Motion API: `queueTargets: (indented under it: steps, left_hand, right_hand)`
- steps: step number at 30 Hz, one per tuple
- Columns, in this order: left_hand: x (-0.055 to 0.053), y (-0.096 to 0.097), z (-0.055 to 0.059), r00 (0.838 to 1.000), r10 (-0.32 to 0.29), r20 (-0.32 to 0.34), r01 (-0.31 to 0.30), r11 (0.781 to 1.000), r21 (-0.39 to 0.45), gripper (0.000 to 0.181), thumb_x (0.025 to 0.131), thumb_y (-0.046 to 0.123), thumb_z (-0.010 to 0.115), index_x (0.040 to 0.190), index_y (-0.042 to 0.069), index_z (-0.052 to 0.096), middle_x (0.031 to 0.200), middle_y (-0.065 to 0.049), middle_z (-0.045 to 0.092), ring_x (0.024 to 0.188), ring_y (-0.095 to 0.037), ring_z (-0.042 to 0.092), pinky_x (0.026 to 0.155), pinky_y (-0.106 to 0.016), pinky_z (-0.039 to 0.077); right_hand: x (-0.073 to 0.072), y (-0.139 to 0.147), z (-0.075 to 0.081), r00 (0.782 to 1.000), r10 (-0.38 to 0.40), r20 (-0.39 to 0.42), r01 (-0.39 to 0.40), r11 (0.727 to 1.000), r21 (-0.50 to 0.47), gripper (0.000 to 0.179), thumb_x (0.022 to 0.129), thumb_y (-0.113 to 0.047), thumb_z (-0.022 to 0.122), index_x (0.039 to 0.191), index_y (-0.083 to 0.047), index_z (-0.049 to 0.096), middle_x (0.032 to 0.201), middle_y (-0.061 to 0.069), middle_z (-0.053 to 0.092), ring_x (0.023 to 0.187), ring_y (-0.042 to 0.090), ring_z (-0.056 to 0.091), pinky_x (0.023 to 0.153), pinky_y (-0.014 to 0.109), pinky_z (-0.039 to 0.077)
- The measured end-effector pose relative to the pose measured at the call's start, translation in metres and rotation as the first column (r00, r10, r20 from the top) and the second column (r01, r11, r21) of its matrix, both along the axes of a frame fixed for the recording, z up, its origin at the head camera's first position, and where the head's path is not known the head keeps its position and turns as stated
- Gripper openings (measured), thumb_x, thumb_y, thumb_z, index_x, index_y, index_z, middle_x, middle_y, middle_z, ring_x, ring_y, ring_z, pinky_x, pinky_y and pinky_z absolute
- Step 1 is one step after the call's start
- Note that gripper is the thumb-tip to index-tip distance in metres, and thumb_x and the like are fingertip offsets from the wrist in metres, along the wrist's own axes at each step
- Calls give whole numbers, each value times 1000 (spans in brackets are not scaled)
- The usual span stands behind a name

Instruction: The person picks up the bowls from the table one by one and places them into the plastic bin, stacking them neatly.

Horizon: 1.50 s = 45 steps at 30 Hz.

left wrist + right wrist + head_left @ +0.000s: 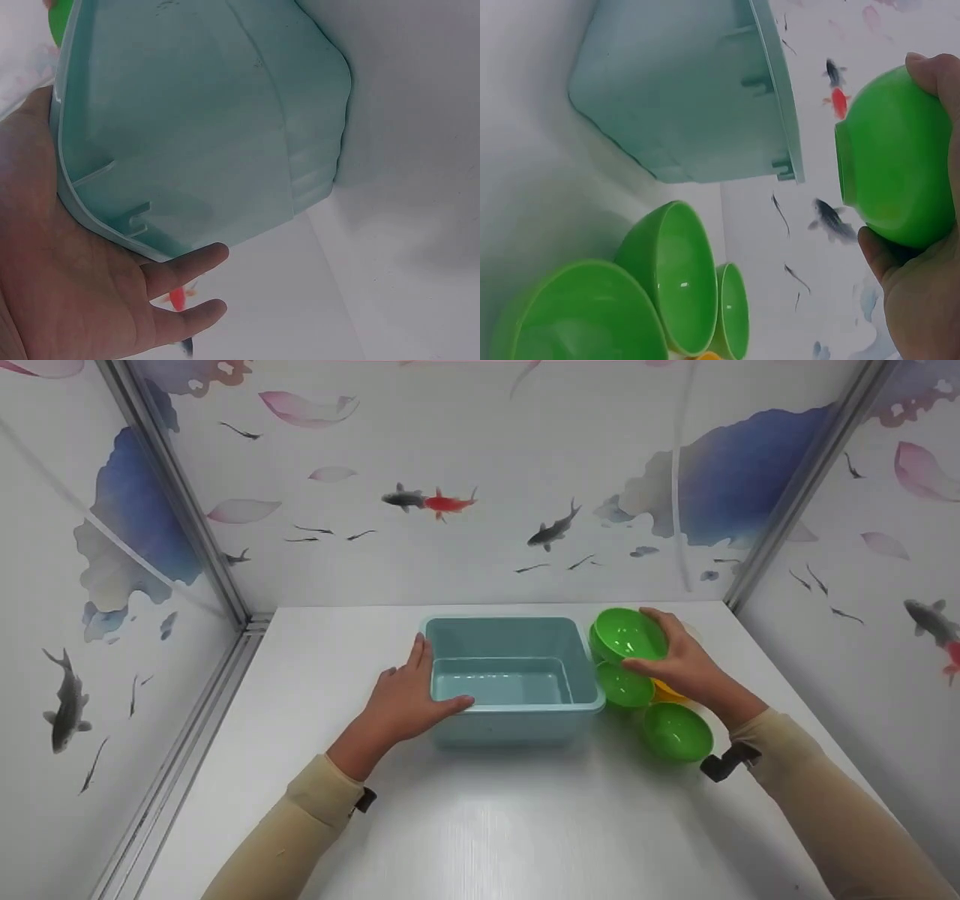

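A light blue-green plastic basin [517, 727] stands upright on the table. At its left front corner my left hand [405, 697] touches the rim, thumb along the front edge and fingers extended up the left side; the left wrist view shows these fingers straight against the basin [195, 127]. My right hand [686, 660] grips a green bowl [630, 634] by its side, raised just right of the basin. In the right wrist view this bowl [896, 157] is clear of the table. Below it are green bowls [626, 687] [679, 733] and a partly hidden yellow-orange one [670, 692].
In the right wrist view another green bowl [735, 311] stands behind the two nearer ones. White panels [480, 570] with printed fish and petals enclose the white table [480, 825] at the back and sides. Metal rails [217, 690] run along the left edge.
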<state>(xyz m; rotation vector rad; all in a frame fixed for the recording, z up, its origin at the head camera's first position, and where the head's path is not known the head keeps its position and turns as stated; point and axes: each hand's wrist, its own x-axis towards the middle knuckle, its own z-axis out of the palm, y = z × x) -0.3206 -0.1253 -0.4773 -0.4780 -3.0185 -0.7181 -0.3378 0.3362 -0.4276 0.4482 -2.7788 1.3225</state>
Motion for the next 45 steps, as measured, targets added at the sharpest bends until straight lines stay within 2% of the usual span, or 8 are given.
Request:
queueTargets:
  steps: [6, 13, 19, 23, 31, 38, 45]
  left_hand:
    - [1, 1, 1, 1000, 5, 3, -5, 1000, 8, 135, 90, 90, 59, 176, 0, 8, 185, -16, 4, 157, -40, 45, 128, -64, 26]
    - [0, 1, 0, 1000, 14, 6, -14, 1000, 17, 132, 92, 85, 63, 176, 0, 8, 185, -15, 4, 157, -40, 45, 128, -64, 25]
    - [0, 0, -1, 1000, 13, 0, -13, 1000, 3, 136, 89, 93, 57, 177, 1, 7, 185, -15, 5, 156, -40, 46, 128, -63, 27]
    - [1, 0, -1, 1000, 8, -1, -8, 1000, 7, 136, 89, 92, 57, 176, 1, 8, 185, -16, 4, 157, -40, 45, 128, -64, 27]
    - [1, 1, 3, 1000, 5, 1, -5, 1000, -6, 135, 90, 92, 57, 176, -1, 8, 185, -16, 5, 155, -39, 48, 127, -64, 28]
    - [1, 2, 3, 1000, 13, 14, -13, 1000, 18, 130, 93, 83, 64, 176, 0, 9, 185, -15, 6, 157, -40, 45, 127, -65, 28]
    - [1, 1, 3, 1000, 17, 16, -17, 1000, 10, 132, 92, 86, 62, 176, 0, 8, 185, -15, 6, 155, -40, 47, 127, -64, 28]
  right_hand:
    - [-5, -16, 6, 999, 38, -6, -38, 999, -17, 103, 93, -30, 91, 172, -8, 28, 162, 21, 44, 140, 41, 50, 117, 62, 41]
    - [-11, -33, 12, 996, 89, 1, -89, 996, -26, 105, 92, -28, 93, 173, -9, 29, 166, 21, 42, 143, 42, 49, 120, 65, 38]
    - [-15, -47, 18, 994, 113, 7, -113, 994, -14, 107, 89, -33, 96, 172, -12, 31, 168, 18, 41, 147, 40, 47, 124, 63, 34]
    - [-19, -56, 21, 991, 131, 11, -131, 991, -3, 109, 87, -35, 97, 171, -12, 32, 165, 17, 43, 145, 38, 49, 123, 61, 36]
    - [-30, -70, 25, 981, 189, 37, -188, 982, -22, 110, 86, -34, 97, 172, -13, 31, 160, 17, 47, 142, 37, 52, 121, 60, 39]
    - [-41, -79, 29, 972, 228, 50, -227, 974, -18, 112, 86, -33, 98, 173, -16, 31, 160, 16, 49, 142, 36, 53, 119, 60, 42]
    - [-51, -93, 35, 961, 274, 35, -273, 961, -36, 110, 86, -29, 98, 173, -17, 31, 160, 14, 50, 140, 35, 54, 120, 59, 40]
